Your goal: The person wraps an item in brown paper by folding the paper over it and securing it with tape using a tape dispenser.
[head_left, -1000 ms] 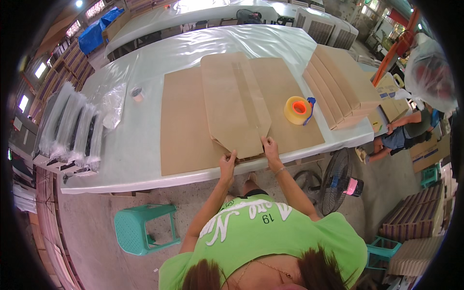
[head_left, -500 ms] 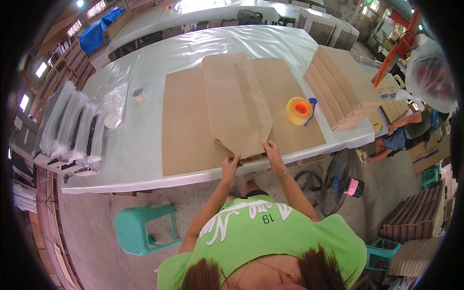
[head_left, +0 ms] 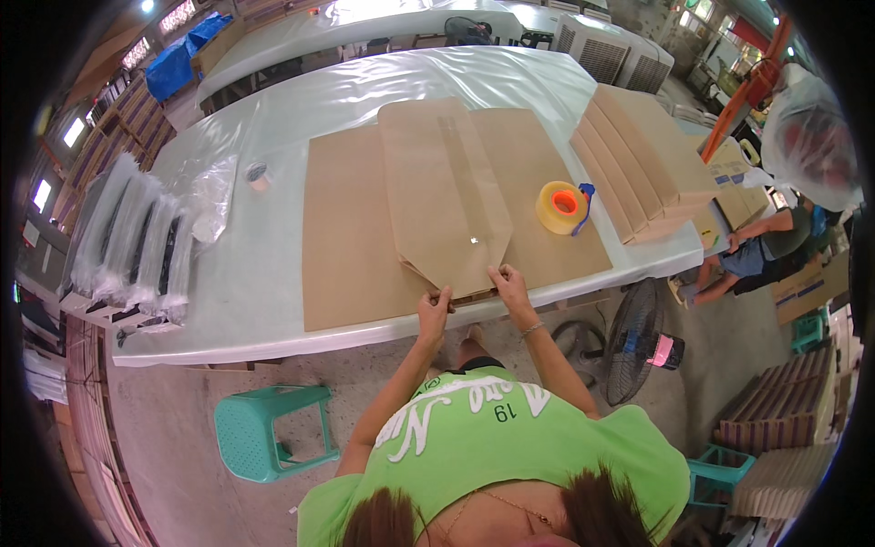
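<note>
A long brown cardboard carton (head_left: 443,191), folded and taped down its middle, lies on a larger flat cardboard sheet (head_left: 342,232). Its near end tapers toward me, with the edge at the table's front. My left hand (head_left: 435,310) pinches the left corner of that near end, and my right hand (head_left: 510,284) pinches the right corner. A dark gap shows between the two hands. To the right, on the flat sheet, sits a tape dispenser (head_left: 563,208) with a yellowish roll, an orange core and a blue part.
Folded cartons (head_left: 638,164) are stacked on the table's right. Plastic-wrapped items (head_left: 132,246) lie at the left, near a small tape roll (head_left: 259,176). A floor fan (head_left: 638,342) and a green stool (head_left: 273,433) stand by the front edge. Another person (head_left: 770,242) is at far right.
Both hands keep their hold on the carton's near end with hardly any movement. The whole view has shifted very slightly, and a bright glint now shows on the carton's tape.
</note>
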`<state>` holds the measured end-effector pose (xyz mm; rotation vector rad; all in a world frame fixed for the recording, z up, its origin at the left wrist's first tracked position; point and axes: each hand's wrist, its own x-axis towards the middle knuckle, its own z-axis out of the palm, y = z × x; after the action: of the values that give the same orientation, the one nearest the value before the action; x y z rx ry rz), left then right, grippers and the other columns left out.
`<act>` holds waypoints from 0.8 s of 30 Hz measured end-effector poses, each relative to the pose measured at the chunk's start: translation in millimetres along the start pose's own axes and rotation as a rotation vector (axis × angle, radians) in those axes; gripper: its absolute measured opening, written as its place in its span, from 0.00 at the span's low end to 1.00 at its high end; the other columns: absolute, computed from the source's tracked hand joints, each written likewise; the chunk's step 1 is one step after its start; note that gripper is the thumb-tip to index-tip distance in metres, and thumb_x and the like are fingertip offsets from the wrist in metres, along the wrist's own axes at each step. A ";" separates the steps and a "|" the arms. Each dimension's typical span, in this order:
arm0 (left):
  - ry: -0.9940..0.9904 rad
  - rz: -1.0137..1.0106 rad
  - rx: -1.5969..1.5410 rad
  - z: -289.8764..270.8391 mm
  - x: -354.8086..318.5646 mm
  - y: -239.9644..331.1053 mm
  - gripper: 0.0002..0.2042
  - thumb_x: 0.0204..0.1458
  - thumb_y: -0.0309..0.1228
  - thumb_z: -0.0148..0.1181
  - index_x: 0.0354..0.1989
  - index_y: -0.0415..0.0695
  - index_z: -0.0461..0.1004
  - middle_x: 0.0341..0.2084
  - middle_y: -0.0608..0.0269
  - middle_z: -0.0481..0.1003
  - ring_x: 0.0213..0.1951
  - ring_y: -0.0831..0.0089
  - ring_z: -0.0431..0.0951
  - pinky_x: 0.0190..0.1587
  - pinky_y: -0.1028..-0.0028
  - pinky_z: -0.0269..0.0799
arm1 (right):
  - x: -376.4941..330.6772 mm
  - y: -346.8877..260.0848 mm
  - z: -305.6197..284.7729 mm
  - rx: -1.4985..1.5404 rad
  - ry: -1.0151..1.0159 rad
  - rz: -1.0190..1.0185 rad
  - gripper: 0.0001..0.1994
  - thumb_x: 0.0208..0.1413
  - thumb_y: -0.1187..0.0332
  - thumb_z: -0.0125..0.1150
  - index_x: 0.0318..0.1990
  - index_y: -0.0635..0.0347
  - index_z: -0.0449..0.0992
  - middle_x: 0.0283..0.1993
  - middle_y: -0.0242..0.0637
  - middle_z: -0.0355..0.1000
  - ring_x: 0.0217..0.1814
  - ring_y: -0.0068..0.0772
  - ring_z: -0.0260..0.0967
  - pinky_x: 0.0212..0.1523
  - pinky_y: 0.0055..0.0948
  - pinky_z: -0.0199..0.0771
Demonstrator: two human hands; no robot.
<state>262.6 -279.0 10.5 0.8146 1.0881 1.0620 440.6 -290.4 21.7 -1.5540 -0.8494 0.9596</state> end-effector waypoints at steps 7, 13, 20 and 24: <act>-0.029 0.007 -0.047 0.9 -0.2 -1.0 0.12 0.55 0.35 0.62 0.33 0.39 0.68 0.20 0.66 0.70 0.22 0.79 0.69 0.26 0.79 0.66 | -0.4 -3.2 -8.7 -0.021 -0.054 0.012 0.15 0.59 0.59 0.60 0.27 0.61 0.68 0.23 0.24 0.60 0.25 0.15 0.54 0.25 0.21 0.57; -0.025 -0.013 -0.052 0.0 -1.5 0.0 0.13 0.55 0.36 0.62 0.32 0.39 0.68 0.20 0.67 0.70 0.22 0.80 0.69 0.27 0.79 0.67 | -9.9 -6.1 -6.3 0.138 -0.088 0.097 0.14 0.57 0.60 0.63 0.27 0.58 0.69 0.21 0.28 0.67 0.20 0.17 0.63 0.22 0.18 0.63; -0.009 -0.012 -0.031 1.7 -3.0 2.7 0.13 0.55 0.36 0.62 0.32 0.39 0.68 0.20 0.66 0.70 0.22 0.80 0.69 0.26 0.79 0.66 | -10.2 0.2 -1.2 0.057 -0.014 0.059 0.15 0.55 0.59 0.65 0.27 0.59 0.69 0.17 0.30 0.67 0.18 0.20 0.66 0.20 0.19 0.66; 0.004 -0.008 -0.019 2.2 -1.7 1.0 0.13 0.55 0.36 0.62 0.33 0.39 0.68 0.20 0.66 0.70 0.22 0.80 0.68 0.26 0.79 0.66 | -11.9 -0.5 -3.7 0.145 -0.047 0.095 0.14 0.54 0.61 0.66 0.28 0.59 0.69 0.19 0.31 0.69 0.19 0.20 0.68 0.21 0.19 0.68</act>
<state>264.2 -280.4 12.6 0.7925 1.0827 1.0662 438.9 -302.4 24.3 -1.4624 -0.7281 1.1058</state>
